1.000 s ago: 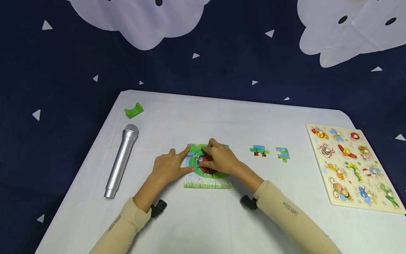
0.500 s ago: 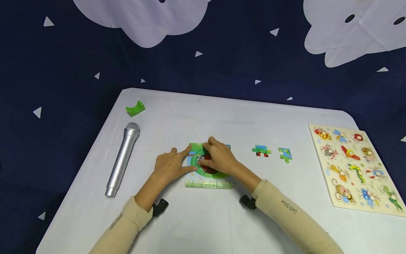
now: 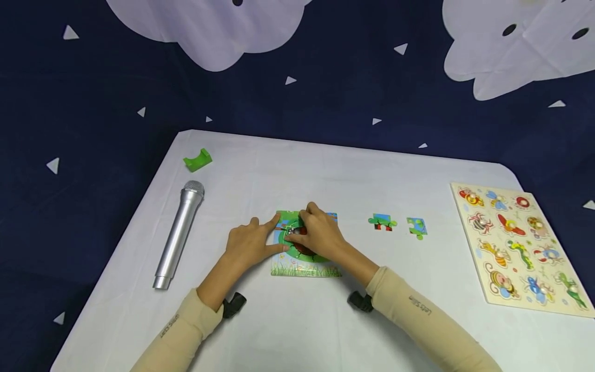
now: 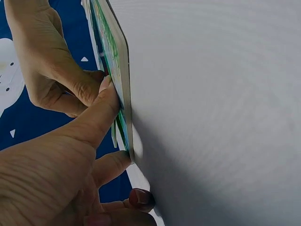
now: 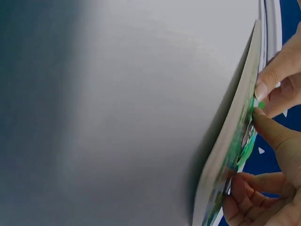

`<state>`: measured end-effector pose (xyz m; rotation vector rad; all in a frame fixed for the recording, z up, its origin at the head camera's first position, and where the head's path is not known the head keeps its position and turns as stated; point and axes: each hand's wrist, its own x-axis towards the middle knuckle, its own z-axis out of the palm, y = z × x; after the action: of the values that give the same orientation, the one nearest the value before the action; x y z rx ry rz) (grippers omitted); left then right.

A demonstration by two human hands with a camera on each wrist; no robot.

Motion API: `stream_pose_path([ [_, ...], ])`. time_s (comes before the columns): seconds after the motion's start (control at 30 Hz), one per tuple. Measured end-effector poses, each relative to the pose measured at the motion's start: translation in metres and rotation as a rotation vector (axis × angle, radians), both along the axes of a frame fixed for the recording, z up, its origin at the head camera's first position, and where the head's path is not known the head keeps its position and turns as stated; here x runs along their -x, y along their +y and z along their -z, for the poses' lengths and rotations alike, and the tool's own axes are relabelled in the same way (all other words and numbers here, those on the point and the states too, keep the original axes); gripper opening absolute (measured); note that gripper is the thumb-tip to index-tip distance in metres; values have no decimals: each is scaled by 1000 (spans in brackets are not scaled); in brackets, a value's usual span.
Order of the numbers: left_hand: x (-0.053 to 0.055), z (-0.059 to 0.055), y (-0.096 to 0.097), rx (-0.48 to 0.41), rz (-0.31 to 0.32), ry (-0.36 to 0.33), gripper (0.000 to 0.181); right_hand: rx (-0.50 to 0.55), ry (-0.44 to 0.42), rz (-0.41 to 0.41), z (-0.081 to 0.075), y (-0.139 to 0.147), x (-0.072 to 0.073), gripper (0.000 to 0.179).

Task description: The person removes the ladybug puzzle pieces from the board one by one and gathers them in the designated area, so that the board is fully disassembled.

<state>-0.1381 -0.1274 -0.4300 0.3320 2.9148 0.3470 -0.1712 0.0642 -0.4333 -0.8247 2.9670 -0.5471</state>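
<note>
A square ladybug jigsaw puzzle (image 3: 304, 269) lies on the white table between both hands. My left hand (image 3: 246, 243) rests at its left side, thumb on the picture and index finger at the far left corner, spread apart. In the left wrist view the thumb presses on the puzzle's face. My right hand (image 3: 323, 235) reaches over the ladybug and pinches a green puzzle piece (image 5: 247, 151) between thumb and fingers. That piece stands slightly off the face in the left wrist view; the hand covers part of it from above. Two loose pieces (image 3: 382, 222) lie right of the puzzle.
A silver toy microphone (image 3: 178, 235) lies at the left, with a green curved block (image 3: 198, 160) beyond it. At the right is a wooden insect peg board (image 3: 522, 248). A dark blue cloth with clouds (image 3: 325, 98) hangs behind the table.
The right hand has shifted slightly left, and the piece under its fingers has turned a little. The left hand stays at the puzzle's left side. The view moved slightly.
</note>
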Motion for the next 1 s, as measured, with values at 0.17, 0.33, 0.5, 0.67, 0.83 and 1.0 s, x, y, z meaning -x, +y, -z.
stream_pose_path([
  [0.17,-1,-1,0,0,-3,2,88,24,9,21,0,-4,-2,53],
  [0.33,-1,0,0,-8,-2,3,87,55,-44,65,-2,-5,-2,59],
  [0.5,-1,2,-1,-13,-1,3,87,84,-51,90,-5,1,0,63],
  [0.67,0,3,0,-32,-1,8,85,69,-30,117,-8,20,3,63],
  [0.83,0,4,0,-47,-3,15,86,60,-26,156,-11,49,5,64],
  [1.0,0,4,1,-47,-4,16,86,59,-11,193,-14,82,7,64],
])
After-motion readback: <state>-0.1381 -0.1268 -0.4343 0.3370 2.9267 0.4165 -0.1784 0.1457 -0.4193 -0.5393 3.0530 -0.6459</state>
